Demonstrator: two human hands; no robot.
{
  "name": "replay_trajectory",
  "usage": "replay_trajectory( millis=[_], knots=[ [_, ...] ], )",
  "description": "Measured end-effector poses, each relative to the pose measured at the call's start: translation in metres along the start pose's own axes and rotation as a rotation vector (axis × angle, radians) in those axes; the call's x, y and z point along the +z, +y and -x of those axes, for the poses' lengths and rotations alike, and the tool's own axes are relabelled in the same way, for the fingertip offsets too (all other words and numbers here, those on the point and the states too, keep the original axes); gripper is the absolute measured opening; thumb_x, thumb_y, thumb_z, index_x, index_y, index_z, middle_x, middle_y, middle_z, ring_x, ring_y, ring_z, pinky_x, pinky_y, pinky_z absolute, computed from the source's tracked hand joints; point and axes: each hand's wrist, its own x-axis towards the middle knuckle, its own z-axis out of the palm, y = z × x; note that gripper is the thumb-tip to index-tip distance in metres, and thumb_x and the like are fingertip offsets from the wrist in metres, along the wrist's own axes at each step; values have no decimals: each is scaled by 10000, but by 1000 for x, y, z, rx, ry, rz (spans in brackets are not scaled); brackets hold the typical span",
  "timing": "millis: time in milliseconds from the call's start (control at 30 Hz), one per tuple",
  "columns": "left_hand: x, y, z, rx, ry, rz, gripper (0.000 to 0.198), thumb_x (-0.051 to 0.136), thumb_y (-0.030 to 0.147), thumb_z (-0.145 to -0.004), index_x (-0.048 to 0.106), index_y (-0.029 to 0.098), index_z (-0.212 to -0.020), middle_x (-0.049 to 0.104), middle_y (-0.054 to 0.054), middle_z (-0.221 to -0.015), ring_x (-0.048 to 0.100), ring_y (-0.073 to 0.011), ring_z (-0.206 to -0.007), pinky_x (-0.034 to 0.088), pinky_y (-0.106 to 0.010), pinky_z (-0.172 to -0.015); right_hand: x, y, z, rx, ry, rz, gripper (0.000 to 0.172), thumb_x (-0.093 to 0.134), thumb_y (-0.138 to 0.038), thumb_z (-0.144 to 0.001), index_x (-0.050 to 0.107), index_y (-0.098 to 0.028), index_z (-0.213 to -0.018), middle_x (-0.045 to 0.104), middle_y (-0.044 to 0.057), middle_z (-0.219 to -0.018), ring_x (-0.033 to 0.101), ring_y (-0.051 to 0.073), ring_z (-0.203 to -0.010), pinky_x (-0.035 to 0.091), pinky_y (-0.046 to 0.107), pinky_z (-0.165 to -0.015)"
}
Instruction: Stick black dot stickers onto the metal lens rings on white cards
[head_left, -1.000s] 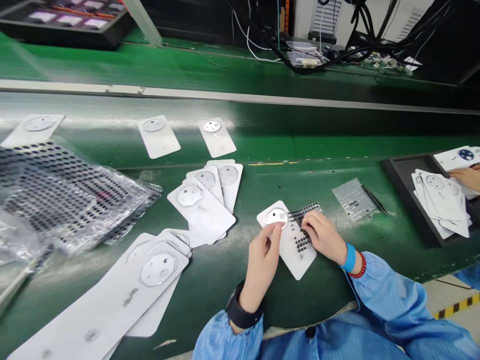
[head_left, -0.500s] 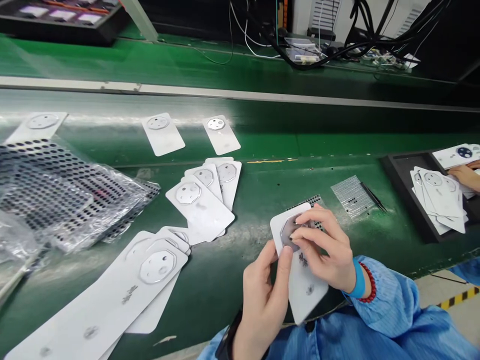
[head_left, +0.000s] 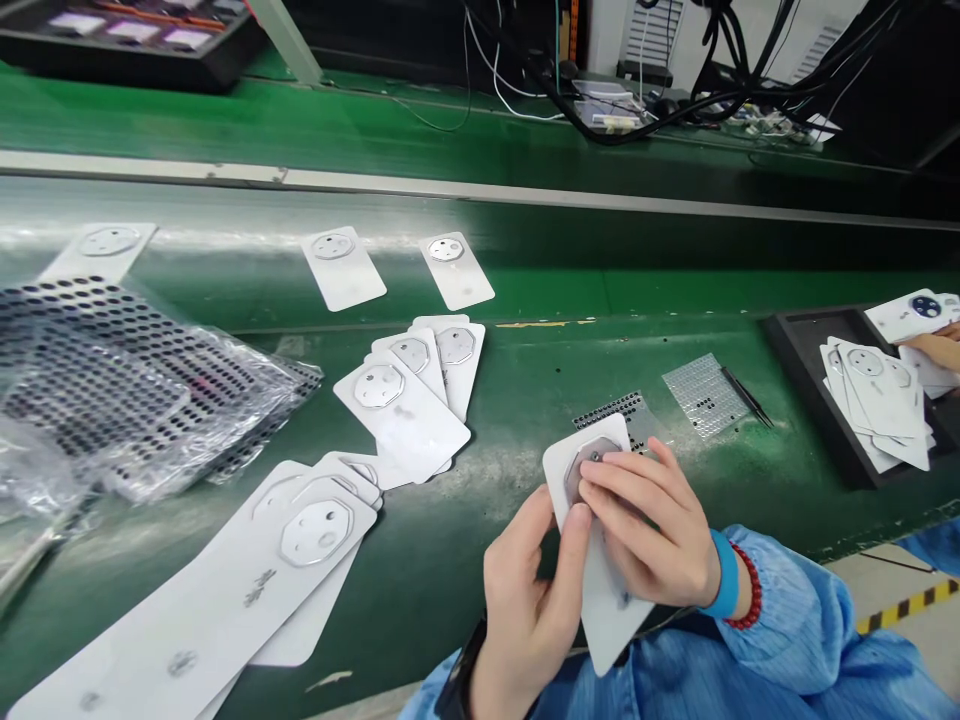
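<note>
Your left hand [head_left: 529,600] curls around the left edge of a white card [head_left: 609,610], thumb up against its face. Your right hand [head_left: 645,525] lies over the card's upper part, fingertips [head_left: 600,478] pressed on an octagonal metal-edged ring [head_left: 576,478]. Between the two hands, the card is lifted off the green counter [head_left: 480,590], its lower corner pointing down toward your lap. Just past your right fingertips, a perforated sheet with black dots [head_left: 619,412] lies on the counter. Further right of that hand are a transparent sheet [head_left: 701,395] with a few black dots and a pair of tweezers [head_left: 750,397] lying against its edge. Left of your left hand, more white cards [head_left: 405,395] overlap in a fan, longer white cards [head_left: 315,530] lie nearer you, and a plastic bag of perforated sheets [head_left: 127,390] sits further left. Far right of your right hand, a co-worker's hand [head_left: 934,348] reaches over white cards in a black tray [head_left: 799,345]. A blue band [head_left: 726,575] and red beads [head_left: 750,592] circle your right wrist
</note>
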Motion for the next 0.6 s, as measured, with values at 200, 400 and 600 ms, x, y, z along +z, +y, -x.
replay_trajectory(
  millis=[200,400,600],
  knots=[
    [0,-2,-5,-111,30,152,191,597,254,-859,643,176,-691,568,33,-534,475,-94,-454,396,-176,-434,-9,-3,1,149,-9,-243,534,397,-59,-853,575,-258,-1315,591,75,-1332,524,272,-1278,473,532,-1046],
    [-4,3,-7,-44,83,77,239,621,220,-789,631,172,-555,519,33,-447,417,-87,-385,339,-191,-380,-1,-11,7,402,158,-394,460,492,-88,-902,584,-297,-1301,410,47,-1507,396,291,-1401,451,518,-1102],
    [-5,0,-6,-170,108,130,183,646,287,-799,702,176,-664,591,22,-494,483,-107,-419,365,-194,-385,-2,-13,7,647,17,-924,523,471,-173,-987,335,-323,-1469,727,49,-1083,735,149,-796,631,233,-605]
  ],
)
